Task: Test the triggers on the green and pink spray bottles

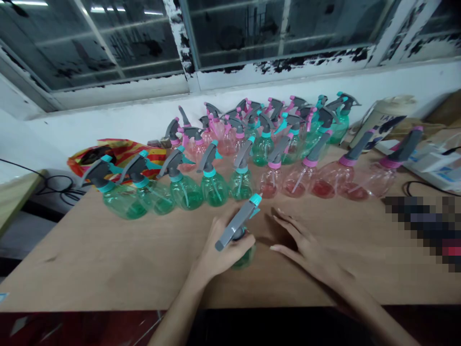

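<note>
My left hand is wrapped round a green spray bottle with a grey trigger head and teal nozzle, standing on the wooden table. My right hand hovers just right of the bottle, fingers stretched out and apart, holding nothing. Behind them runs a front row of several green spray bottles on the left and pink ones on the right. More green and pink bottles crowd against the wall behind.
A red and yellow striped bag lies at the back left. A pale jug and a white device sit at the right. Black cables hang off the table's left edge. A pixelated patch covers the right.
</note>
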Demonstrator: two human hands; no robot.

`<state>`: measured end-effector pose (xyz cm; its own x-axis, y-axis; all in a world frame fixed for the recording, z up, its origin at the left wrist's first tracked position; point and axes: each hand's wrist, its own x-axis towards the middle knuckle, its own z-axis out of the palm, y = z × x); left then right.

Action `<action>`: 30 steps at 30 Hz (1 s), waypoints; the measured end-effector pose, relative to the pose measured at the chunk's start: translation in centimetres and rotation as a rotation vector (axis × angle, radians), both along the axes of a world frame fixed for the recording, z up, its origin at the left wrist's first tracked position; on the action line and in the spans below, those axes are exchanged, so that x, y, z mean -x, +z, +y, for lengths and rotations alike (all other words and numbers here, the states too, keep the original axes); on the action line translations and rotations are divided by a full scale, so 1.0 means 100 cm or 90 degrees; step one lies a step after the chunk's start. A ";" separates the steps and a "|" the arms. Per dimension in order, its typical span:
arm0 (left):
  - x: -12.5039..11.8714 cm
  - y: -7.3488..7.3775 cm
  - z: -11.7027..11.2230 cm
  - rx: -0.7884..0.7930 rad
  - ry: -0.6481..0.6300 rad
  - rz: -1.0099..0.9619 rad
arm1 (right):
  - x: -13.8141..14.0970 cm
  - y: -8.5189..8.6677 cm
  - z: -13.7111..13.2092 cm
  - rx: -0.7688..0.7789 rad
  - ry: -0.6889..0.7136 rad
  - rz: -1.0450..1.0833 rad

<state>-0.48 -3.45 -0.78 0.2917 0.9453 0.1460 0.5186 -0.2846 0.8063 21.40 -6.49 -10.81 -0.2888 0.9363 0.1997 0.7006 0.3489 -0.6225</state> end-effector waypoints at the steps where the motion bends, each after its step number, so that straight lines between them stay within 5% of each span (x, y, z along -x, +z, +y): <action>1: 0.000 0.001 0.000 -0.003 -0.009 0.005 | -0.003 -0.003 0.000 -0.015 -0.019 -0.006; 11: -0.001 0.001 -0.002 -0.032 -0.030 -0.030 | -0.001 -0.028 -0.003 -0.153 -0.098 -0.113; 18: -0.006 -0.015 -0.006 0.016 0.043 -0.129 | 0.002 -0.032 -0.003 -0.178 -0.103 -0.137; 30: -0.006 -0.012 -0.009 0.024 0.071 -0.074 | 0.003 -0.030 -0.004 -0.172 -0.119 -0.113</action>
<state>0.07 -4.31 -1.97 0.1677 0.9763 0.1368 0.4472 -0.1990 0.8720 21.09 -6.88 -13.86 -0.1705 0.8964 0.4093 0.8562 0.3403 -0.3887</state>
